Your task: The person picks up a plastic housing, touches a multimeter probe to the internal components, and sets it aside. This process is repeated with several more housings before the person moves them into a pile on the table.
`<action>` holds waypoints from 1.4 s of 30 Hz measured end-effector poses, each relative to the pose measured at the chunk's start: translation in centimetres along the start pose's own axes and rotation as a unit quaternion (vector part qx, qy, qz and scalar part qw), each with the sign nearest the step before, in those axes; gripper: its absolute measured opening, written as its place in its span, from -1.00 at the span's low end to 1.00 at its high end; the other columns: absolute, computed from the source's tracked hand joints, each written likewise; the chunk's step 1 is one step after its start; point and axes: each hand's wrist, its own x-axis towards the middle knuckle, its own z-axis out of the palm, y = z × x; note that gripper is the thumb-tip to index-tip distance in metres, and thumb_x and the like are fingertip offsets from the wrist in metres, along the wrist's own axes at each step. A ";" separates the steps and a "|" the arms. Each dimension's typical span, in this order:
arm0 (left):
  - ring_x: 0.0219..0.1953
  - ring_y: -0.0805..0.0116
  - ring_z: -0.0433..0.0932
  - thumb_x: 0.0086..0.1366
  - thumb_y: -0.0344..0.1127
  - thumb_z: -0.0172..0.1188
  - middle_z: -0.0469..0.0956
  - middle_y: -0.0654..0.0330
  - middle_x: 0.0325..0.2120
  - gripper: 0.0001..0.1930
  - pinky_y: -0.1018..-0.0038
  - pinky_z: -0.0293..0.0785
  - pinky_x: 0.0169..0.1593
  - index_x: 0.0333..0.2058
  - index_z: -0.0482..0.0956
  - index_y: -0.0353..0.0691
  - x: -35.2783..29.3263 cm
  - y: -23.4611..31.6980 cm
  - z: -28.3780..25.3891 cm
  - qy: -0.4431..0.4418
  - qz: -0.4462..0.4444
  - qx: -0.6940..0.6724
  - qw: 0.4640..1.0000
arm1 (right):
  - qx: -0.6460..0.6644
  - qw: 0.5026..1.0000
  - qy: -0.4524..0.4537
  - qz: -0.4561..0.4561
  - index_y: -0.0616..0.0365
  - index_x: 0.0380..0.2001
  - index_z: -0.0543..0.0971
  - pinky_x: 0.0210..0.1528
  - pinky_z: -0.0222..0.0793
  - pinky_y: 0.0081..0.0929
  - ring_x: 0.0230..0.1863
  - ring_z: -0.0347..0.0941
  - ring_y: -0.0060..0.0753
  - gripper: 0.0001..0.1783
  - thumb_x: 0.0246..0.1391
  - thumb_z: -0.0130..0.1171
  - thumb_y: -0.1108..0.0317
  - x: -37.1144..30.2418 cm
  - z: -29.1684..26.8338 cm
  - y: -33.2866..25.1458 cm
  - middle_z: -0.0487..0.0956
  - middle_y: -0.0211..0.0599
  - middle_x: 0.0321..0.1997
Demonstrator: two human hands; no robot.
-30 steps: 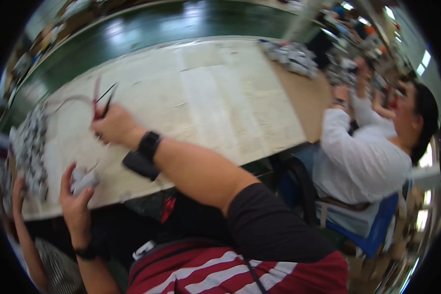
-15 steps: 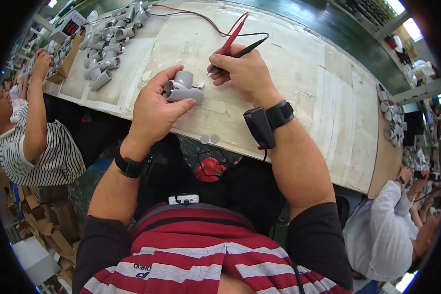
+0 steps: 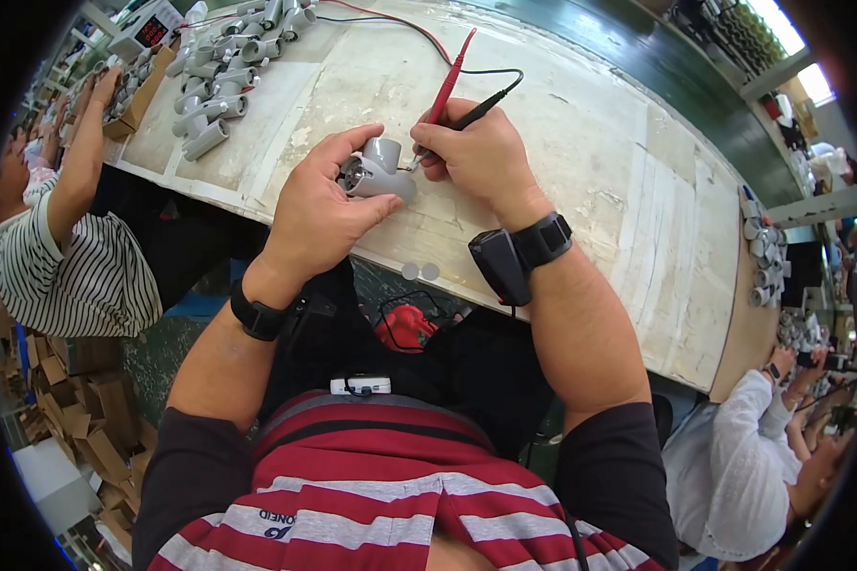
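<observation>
My left hand (image 3: pixel 322 205) grips a grey T-shaped plastic housing (image 3: pixel 383 181) above the near edge of the table, thumb below and fingers over its far side. In my right hand (image 3: pixel 481 152) are two test probes, a red probe (image 3: pixel 448 88) and a black probe (image 3: pixel 481 109), pinched together like a pen. Their tips meet the right side of the housing, where a small white connector (image 3: pixel 413 165) shows, mostly covered by tips and fingers. Whether both tips touch its contacts, I cannot tell.
Many similar grey housings (image 3: pixel 221 95) are heaped at the far left, beside a cardboard box (image 3: pixel 138 100) and a meter with a red display (image 3: pixel 152 30). Probe leads (image 3: pixel 390 16) cross the pale worktable (image 3: pixel 581 190). Co-workers sit left and right.
The probe tips have come down onto the connector at the housing's side. My left hand has shifted slightly right with the housing, closing the gap to the right hand.
</observation>
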 end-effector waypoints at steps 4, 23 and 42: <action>0.07 0.36 0.53 0.06 -0.48 0.48 0.55 0.09 0.06 -0.30 0.45 0.48 0.15 0.23 0.47 -0.29 0.0 -0.5 -0.1 -0.013 0.016 -0.010 1.000 | -0.019 1.000 0.009 -0.001 0.33 -0.27 0.67 -0.41 0.57 -0.58 -0.48 0.59 -0.59 -0.78 0.17 0.32 0.34 0.0 0.1 -0.1 0.68 -0.33 -0.41; 0.14 0.41 0.49 0.13 -0.61 0.45 0.47 0.17 0.17 -0.31 0.45 0.52 0.18 0.23 0.37 -0.23 0.5 -2.6 0.5 -0.059 0.061 -0.224 0.971 | -0.041 0.999 0.009 0.001 0.32 -0.27 0.67 -0.41 0.59 -0.59 -0.47 0.60 -0.58 -0.77 0.17 0.33 0.33 0.2 0.3 -0.2 0.67 -0.32 -0.41; 0.11 0.42 0.51 0.14 -0.64 0.43 0.50 0.18 0.11 -0.27 0.48 0.51 0.17 0.27 0.35 -0.20 0.3 -2.9 0.7 -0.074 0.045 -0.218 0.972 | -0.044 0.999 0.012 0.002 0.30 -0.28 0.67 -0.41 0.57 -0.60 -0.48 0.59 -0.60 -0.78 0.17 0.31 0.32 0.0 0.4 -0.4 0.66 -0.34 -0.43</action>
